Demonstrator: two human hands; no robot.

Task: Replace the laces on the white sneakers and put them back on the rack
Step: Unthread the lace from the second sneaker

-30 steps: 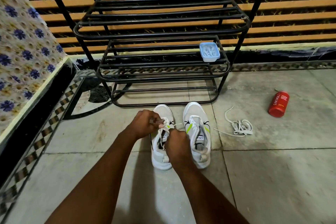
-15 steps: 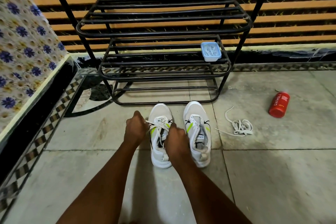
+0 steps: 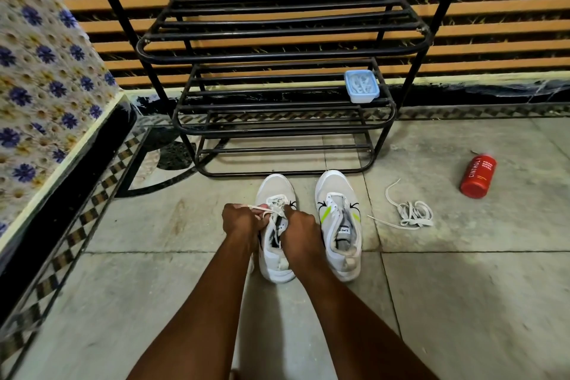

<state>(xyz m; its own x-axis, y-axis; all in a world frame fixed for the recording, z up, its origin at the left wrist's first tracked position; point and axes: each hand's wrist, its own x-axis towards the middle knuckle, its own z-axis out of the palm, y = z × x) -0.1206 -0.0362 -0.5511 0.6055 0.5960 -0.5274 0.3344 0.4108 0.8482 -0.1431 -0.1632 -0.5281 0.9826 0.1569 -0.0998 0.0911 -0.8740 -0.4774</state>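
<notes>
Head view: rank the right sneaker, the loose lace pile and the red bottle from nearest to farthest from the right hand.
1. Right sneaker: on the floor immediately to the right of the right hand.
2. Loose lace pile: on the floor, further right, past that sneaker.
3. Red bottle: lying on its side, farthest to the right.

Dim, warm indoor light falls from overhead, leaving the floor [image 3: 462,302] a dull grey-green. Soft shadow pools under the rack [image 3: 277,52] at 12 o'clock and beneath the forearms [image 3: 212,302] at 6. The sneakers [image 3: 334,185] at centre are sharp. The edges smear, worst at 4 and 8 o'clock. Wide-angle distortion bows the rack's posts outward. A small glint marks the red bottle [image 3: 477,176] at 3 o'clock.
</notes>
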